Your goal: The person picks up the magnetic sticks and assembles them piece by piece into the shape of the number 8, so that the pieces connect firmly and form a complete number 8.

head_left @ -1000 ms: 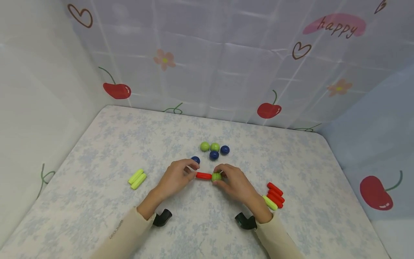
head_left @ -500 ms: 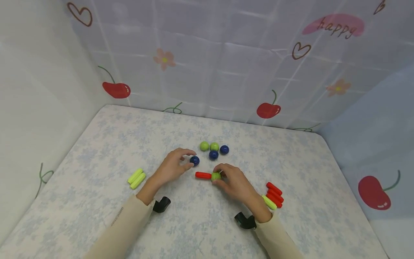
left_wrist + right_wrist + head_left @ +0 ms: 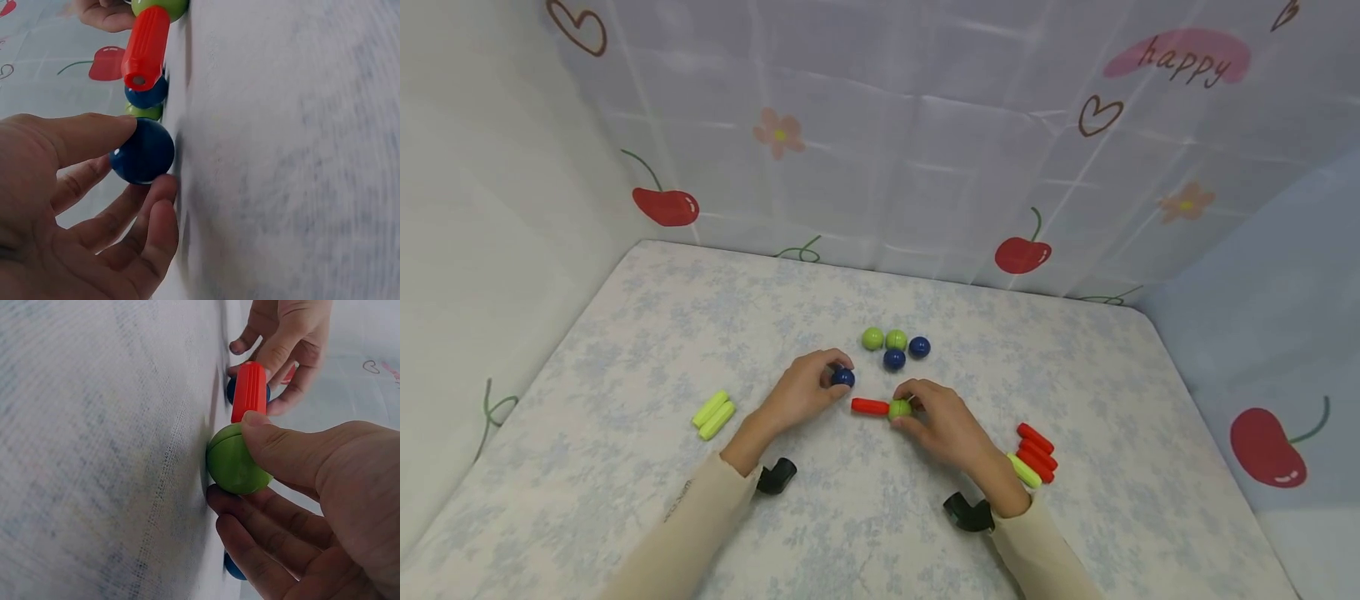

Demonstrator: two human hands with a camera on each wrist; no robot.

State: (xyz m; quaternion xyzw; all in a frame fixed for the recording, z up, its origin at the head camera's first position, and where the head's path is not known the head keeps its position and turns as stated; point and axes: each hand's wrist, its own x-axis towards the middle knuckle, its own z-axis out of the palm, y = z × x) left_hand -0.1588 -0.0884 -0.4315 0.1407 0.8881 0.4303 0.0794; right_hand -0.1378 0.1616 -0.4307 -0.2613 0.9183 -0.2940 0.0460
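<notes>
**At the middle of the tabletop [image 3: 865, 525], a ribbed red plastic-looking rod [image 3: 869, 407] with one free end**

At the rod's other end sits a glossy green plastic-looking ball [image 3: 899, 409], touching it; the right hand [image 3: 943, 421] pinches this ball between thumb and fingers. Just beside the free end, with a gap between, a glossy dark-blue ball [image 3: 843, 378] is held in the narrow grip of the left hand [image 3: 801, 387].

The rod appears to be held only through the green ball, so a bump or a twist of the right fingers could work it loose. The blue ball, smooth and round, could slip and roll if the left pinch slackens. A stray left knuckle might also scatter the loose green balls [image 3: 897, 340] and blue balls [image 3: 894, 359] farther back.

The left wrist view alone shows a small grey spot on the rod's free end; the right wrist view shows the thumb tip overlapping the joint. Only the head view gives the outlying pieces: two yellow-green rods [image 3: 713, 414] at left, and three spare red rods [image 3: 1036, 452] beside one yellow-green rod [image 3: 1025, 471] at right. Whether the blue ball touches the tabletop, I cannot tell.
</notes>
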